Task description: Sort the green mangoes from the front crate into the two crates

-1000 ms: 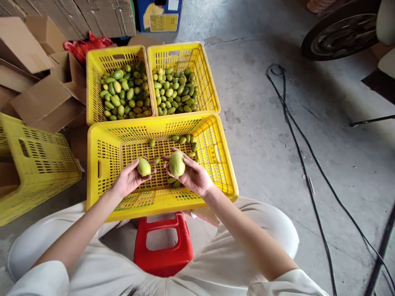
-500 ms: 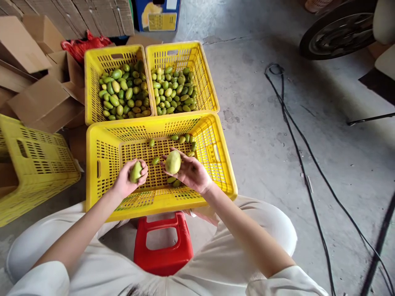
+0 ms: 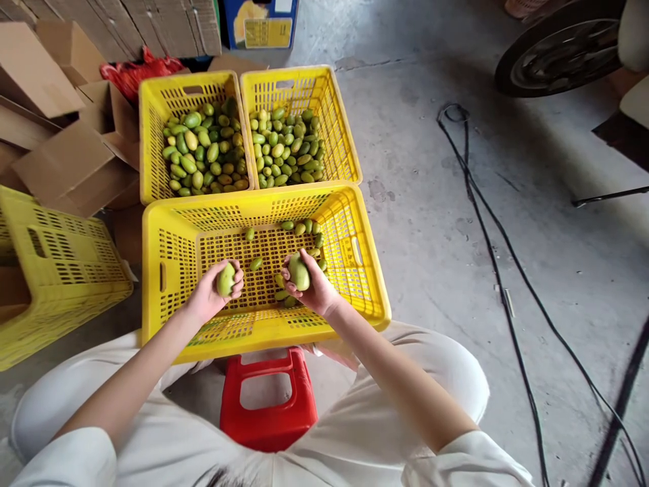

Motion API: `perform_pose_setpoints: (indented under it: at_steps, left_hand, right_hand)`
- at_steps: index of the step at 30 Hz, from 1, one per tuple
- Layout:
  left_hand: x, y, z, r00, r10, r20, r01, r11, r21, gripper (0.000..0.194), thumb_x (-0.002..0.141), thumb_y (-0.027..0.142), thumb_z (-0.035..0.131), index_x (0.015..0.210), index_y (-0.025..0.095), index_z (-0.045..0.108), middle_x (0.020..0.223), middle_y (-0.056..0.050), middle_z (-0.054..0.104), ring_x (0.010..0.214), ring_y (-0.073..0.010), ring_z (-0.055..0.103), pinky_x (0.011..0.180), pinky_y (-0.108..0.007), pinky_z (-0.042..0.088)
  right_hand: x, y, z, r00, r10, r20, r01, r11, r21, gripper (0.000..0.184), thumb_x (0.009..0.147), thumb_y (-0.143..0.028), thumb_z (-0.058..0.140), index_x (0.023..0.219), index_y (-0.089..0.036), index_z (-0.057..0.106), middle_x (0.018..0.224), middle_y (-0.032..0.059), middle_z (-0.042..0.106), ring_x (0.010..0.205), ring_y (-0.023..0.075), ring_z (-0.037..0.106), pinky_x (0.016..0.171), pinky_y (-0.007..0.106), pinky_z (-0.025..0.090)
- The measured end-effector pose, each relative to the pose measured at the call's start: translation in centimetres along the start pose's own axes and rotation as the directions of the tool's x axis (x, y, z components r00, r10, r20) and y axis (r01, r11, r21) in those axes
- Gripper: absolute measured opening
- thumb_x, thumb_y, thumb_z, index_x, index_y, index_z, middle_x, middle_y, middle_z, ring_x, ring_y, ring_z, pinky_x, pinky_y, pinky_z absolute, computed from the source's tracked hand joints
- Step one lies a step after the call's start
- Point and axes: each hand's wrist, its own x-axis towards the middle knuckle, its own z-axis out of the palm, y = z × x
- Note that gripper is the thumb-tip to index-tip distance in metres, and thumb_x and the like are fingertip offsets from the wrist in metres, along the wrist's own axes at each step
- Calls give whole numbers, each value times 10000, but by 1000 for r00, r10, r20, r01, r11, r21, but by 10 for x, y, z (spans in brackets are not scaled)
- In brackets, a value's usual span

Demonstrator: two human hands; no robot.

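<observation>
Over the near yellow crate, each of my hands has its fingers wrapped round a green mango. My left hand grips one mango, which shows above the curled fingers. In my right hand sits another, rounder mango, with the thumb along its side. Several small green mangoes lie on the crate's slotted floor, mostly toward its right side, and a single mango rests between my two hands. Part of the fruit beneath my right hand is hidden.
Two yellow crates of mangoes, left and right, stand against the far side. At left are cardboard boxes and a tilted yellow crate. A red stool is between my legs. Black cable crosses the floor at right.
The fingers of my right hand have closed round its mango, which lay on the open palm before; hand and fruit have shifted slightly right. My left hand keeps its mango almost in place.
</observation>
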Motion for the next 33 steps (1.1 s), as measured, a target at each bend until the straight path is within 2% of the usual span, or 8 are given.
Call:
perform_pose_setpoints:
  at_steps: [4,8,12,18,21,24,29,33]
  left_hand:
    - [1,2,4,997,6,-71,-8,1000,-26,210,821,210,627,1008,115,633,927,-104,663,802,-177,657,695,-282,564]
    - [1,0,0,999,31,22,-32,999,35,216,742,183,741,912,143,615,776,-29,628,667,-118,619,620,-221,529]
    - [3,-5,-5,999,24,30,-25,999,30,194,748,187,736,820,165,557,598,59,480,454,-44,453,445,-153,387]
    - [7,-9,-3,995,-53,-80,54,998,14,101,825,234,610,812,137,584,626,-12,556,507,-101,529,496,-217,464]
    - [7,-9,1,987,-78,-141,67,995,-76,158,835,222,520,909,118,613,813,-103,655,691,-189,635,628,-335,558]
    - [7,-8,4,981,-98,-170,83,992,-93,210,845,183,488,1000,110,610,907,-130,671,763,-216,657,671,-378,576]
    - [5,-5,3,996,-50,-73,52,999,18,156,815,228,649,929,137,593,786,-51,625,629,-120,606,518,-208,511]
    - [4,-7,0,999,-47,-16,48,997,65,232,696,181,742,792,169,532,610,44,506,448,-42,450,383,-124,350]
  right_hand:
    - [-4,-5,-1,997,67,26,-67,997,24,370,958,-519,409,1058,-188,540,783,35,664,640,169,662,548,288,548]
    - [-11,-8,2,990,68,121,-72,997,27,299,894,-386,573,1122,-196,530,944,42,703,811,210,708,806,429,572]
    - [-10,-3,0,986,8,168,-11,1000,17,279,749,-318,739,881,-206,520,808,-8,679,658,156,658,633,317,571]
    - [-2,2,-5,996,90,-13,-89,992,85,187,872,-347,580,803,-188,509,600,-20,567,457,88,487,423,179,415]
    - [0,1,-7,986,107,-126,-91,988,128,261,915,-416,475,833,-179,544,659,32,618,540,136,563,470,232,469]
    - [-2,-1,-6,988,83,-134,-69,992,106,182,876,-294,490,959,-165,588,825,75,688,720,191,650,632,323,550]
    - [-9,-2,2,997,68,-47,-69,998,-12,295,763,-193,690,1046,-181,606,907,23,681,791,154,659,722,291,564]
    - [-9,5,5,993,109,-49,-111,993,-44,312,672,-228,799,905,-179,597,759,-24,622,591,95,593,480,176,469]
